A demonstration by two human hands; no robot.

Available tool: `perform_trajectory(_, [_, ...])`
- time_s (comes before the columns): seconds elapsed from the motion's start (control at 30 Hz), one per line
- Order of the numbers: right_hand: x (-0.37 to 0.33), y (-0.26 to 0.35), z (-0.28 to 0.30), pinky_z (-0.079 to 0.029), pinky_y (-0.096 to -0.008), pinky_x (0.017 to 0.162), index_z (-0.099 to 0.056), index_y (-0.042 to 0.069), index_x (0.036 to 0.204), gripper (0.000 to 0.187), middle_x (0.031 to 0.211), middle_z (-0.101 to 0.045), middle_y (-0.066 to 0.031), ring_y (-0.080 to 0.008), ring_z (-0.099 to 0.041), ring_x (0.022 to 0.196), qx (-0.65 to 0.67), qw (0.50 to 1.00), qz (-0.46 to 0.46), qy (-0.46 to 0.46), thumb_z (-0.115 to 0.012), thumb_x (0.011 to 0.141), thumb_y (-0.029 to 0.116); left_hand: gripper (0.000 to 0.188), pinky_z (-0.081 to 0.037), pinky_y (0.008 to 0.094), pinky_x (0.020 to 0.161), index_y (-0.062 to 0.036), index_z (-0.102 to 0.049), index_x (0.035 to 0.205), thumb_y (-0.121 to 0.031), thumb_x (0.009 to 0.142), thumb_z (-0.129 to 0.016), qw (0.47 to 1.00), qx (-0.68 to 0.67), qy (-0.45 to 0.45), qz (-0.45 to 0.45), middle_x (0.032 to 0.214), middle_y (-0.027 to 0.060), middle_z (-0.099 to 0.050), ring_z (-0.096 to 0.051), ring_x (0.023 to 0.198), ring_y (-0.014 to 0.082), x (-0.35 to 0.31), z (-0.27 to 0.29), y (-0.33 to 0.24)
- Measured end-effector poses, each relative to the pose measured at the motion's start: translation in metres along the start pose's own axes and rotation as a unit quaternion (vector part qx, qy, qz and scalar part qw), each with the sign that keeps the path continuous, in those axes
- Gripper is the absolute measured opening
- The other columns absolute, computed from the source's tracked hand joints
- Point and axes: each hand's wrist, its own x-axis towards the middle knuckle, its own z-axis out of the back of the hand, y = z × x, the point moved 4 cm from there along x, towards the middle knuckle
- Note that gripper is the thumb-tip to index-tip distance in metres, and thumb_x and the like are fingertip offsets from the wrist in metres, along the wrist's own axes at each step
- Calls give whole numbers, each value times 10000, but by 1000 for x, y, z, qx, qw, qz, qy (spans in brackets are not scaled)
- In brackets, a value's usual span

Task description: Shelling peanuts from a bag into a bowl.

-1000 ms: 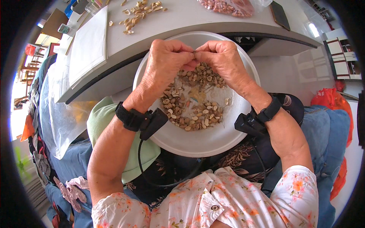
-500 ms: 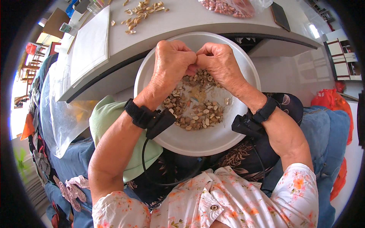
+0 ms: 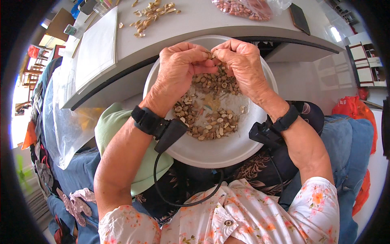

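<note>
Two hands, pinched brown piece, basin below

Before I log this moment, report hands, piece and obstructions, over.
Left hand, right hand: fingertips together at small brown piece. Pale basin below, holding nutshells. Nothing seen blocking hands.

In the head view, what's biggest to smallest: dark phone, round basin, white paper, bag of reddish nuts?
Round basin, largest
White paper
Bag of reddish nuts, cut off at the top
Dark phone, smallest
</note>
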Motion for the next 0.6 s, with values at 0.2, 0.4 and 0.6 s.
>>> perform_trajectory(0.2, [3, -4, 3, -321, -164, 417, -640, 6, 799, 110, 615, -557, 25, -10, -420, 476, 57, 998, -29, 1, -626, 809, 115, 113, -569, 342, 756, 53, -604, 931, -17, 865, -543, 997, -62, 52, 13, 829, 99, -630, -641, 764, 180, 0, -3, 3])
perform_trajectory(0.4, [2, -1, 5, -316, -163, 412, -644, 10, 805, 108, 615, -558, 28, -5, -417, 472, 53, 998, -28, 3, -640, 812, 118, 126, -566, 332, 768, 51, -603, 960, -20, 872, -549, 994, -70, 72, 35, 841, 93, -628, -635, 770, 161, 1, -6, 1])
perform_trajectory(0.6, [0, 0, 2, -311, -163, 404, -644, 16, 812, 98, 617, -558, 28, -2, -413, 470, 17, 1000, -26, 8, -639, 820, 114, 170, -576, 337, 763, 74, -606, 1004, 5, 853, -569, 998, -7, 65, 11, 862, 117, -641, -646, 762, 178, -1, -3, -2])
